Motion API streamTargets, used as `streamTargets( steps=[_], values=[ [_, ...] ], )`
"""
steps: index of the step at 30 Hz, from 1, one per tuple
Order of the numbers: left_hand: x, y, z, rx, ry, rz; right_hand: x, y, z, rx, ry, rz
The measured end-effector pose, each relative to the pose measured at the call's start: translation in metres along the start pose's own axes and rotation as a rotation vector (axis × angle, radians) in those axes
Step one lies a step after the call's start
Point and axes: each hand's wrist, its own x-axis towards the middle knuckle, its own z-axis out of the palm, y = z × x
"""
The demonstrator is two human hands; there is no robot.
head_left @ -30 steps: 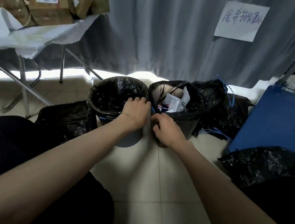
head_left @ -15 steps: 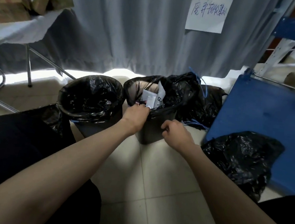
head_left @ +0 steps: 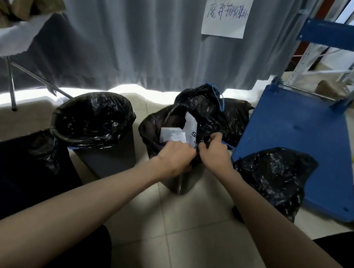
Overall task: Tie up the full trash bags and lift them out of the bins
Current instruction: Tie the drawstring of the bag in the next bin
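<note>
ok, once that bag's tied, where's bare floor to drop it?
Bare tile lies between the forearms, in front of the right bin. The blue cart deck is bare toward the back; a black bag covers its near corner. Crowded: behind the right bin, where tied bags pile up.

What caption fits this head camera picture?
Left hand and right hand gather the rim of a full black plastic trash bag in its dark bin.
</note>
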Motion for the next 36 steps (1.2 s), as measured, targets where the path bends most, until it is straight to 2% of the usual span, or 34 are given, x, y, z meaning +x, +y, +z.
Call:
streamTargets(
  steps=[2,5,8,11,18,21,24,29,31,36],
  values=[
    [-0.002,0.011,-0.001,-0.1,0.042,0.033,-0.004,0.004,-0.006,0.033,0.043,0.067],
    [-0.005,0.024,-0.004,-0.179,0.047,0.089,-0.013,0.01,-0.014,0.148,-0.004,0.199],
    [-0.008,0.024,-0.014,-0.259,0.012,0.065,-0.021,0.016,-0.018,0.329,-0.097,0.29],
    [-0.006,0.006,-0.023,-0.345,0.002,0.015,-0.024,0.02,-0.016,0.37,-0.111,0.309],
    [-0.009,-0.036,-0.021,-0.387,0.028,-0.14,-0.03,0.051,-0.033,0.041,-0.004,0.248],
    [-0.013,-0.041,-0.013,-0.346,0.072,-0.171,-0.038,0.061,-0.041,-0.07,-0.034,0.251],
    [-0.015,-0.041,-0.004,-0.31,0.044,-0.229,-0.046,0.071,-0.046,-0.145,-0.061,0.276],
    [-0.015,-0.038,0.013,-0.422,0.014,-0.283,-0.052,0.088,-0.06,-0.147,-0.166,0.358],
    [-0.014,-0.037,0.014,-0.439,0.034,-0.298,-0.05,0.092,-0.065,-0.129,-0.115,0.372],
    [-0.005,-0.033,0.013,-0.45,0.09,-0.275,-0.029,0.096,-0.069,-0.03,0.172,0.281]
  ],
)
